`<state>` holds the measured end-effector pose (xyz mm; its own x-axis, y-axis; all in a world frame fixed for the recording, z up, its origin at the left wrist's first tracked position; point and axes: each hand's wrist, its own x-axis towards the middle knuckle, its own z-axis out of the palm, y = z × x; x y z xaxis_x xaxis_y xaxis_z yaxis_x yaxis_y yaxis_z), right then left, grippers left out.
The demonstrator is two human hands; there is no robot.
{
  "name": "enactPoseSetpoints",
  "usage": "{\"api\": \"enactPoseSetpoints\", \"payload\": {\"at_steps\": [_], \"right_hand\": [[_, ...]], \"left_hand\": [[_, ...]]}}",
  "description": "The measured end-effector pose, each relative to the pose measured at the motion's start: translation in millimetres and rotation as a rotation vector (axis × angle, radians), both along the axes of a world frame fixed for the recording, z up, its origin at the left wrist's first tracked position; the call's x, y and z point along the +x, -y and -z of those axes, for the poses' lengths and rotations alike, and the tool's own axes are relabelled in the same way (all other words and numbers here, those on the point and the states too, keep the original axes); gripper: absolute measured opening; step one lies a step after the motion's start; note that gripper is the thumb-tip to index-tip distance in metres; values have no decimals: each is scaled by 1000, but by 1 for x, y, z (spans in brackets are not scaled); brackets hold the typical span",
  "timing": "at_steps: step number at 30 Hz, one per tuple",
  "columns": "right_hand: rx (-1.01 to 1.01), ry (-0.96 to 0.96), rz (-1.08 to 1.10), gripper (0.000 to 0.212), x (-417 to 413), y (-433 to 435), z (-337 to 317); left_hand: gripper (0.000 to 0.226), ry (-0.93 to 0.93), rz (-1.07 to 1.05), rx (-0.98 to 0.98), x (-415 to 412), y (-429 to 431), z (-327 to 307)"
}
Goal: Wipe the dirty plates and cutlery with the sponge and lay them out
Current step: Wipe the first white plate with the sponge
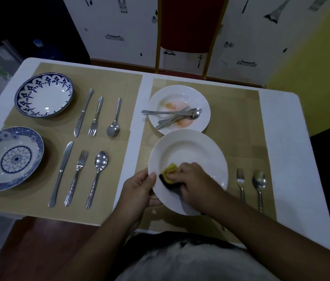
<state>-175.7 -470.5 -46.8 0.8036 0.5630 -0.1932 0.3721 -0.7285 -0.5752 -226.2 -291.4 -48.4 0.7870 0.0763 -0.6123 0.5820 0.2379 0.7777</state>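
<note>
1. Two round, glossy white plates, a near plate (188, 151) and a far plate (200, 98), are seen over a woven tan placemat (241, 122).
2. The near plate's rim is clamped by the left grip (139, 189), thumb on top.
3. A soft yellow sponge (170, 171) with a dark backing is clamped in the right grip (196, 179) and pressed on that plate.
4. The far plate is smeared orange and carries crossed steel cutlery (172, 115).
5. A polished fork (240, 183) and spoon (259, 183) are laid just right of the near plate.

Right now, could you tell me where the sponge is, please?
In the head view, the sponge is right of centre, gripped by the right hand against the near white plate, whose left rim the left hand holds.
</note>
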Motion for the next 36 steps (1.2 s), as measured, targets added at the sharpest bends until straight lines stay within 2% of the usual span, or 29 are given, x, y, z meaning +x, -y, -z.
{"api": "enactPoseSetpoints", "payload": {"at_steps": [5,9,15,18,23,27,32,36], "right_hand": [[-217,-131,-143,49,-15,13,18],[-264,-156,-153,43,-24,19,19],[-318,-168,-96,44,-28,17,23],[-343,-119,-38,43,-30,17,23],[-285,-44,173,45,-34,16,25],[-270,1,337,42,-31,12,27],[-229,20,413,44,-30,9,29],[-116,-5,276,50,-31,9,34]], "left_hand": [[25,-105,-70,8,-7,-7,23],[26,-160,-47,7,-9,-13,36],[24,-187,-8,16,-6,-19,44],[23,-142,90,212,0,-26,49],[28,53,375,583,0,-37,47],[16,218,435,725,1,-43,51],[49,393,550,1108,-4,-42,42],[60,423,796,1162,-8,-31,41]]}}
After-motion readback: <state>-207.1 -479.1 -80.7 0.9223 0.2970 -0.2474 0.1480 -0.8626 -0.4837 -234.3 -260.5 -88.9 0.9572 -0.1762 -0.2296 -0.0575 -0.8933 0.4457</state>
